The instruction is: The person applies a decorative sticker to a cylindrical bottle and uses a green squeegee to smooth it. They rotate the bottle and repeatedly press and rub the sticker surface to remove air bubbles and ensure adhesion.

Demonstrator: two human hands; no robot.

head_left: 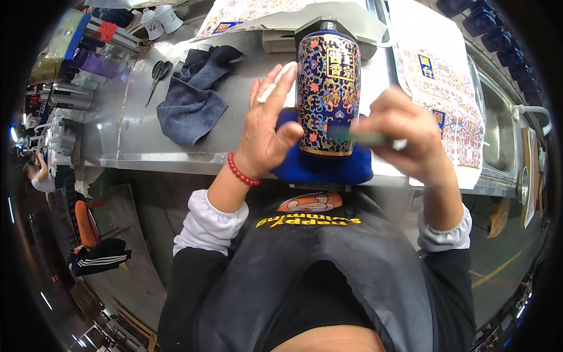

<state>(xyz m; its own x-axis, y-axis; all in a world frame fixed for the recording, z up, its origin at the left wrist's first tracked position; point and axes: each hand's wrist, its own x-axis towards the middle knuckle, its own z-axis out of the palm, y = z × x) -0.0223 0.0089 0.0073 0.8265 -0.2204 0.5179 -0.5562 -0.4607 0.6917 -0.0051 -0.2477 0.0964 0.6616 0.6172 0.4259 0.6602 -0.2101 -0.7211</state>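
A dark blue bottle (319, 88) with a colourful floral wrap and gold lettering lies on its side at the table's front edge, its neck pointing away from me. Under its base is a bright blue pad (293, 167). My left hand (261, 132) is open beside the bottle's left side, fingers stretched out, with white coverings on some fingers; the thumb is at the bottle's edge. My right hand (413, 135) is closed on a dark green flat tool (369, 138), smeared by motion, whose end lies over the lower right of the wrap. Its exact kind is unclear.
A crumpled grey-blue cloth (193, 97) and black scissors (157, 76) lie left on the metal table (138, 123). Printed floral sheets (454, 129) are to the right, before a metal sink (498, 123). White containers (161, 22) stand far left; blue bottles (498, 41) line the far right.
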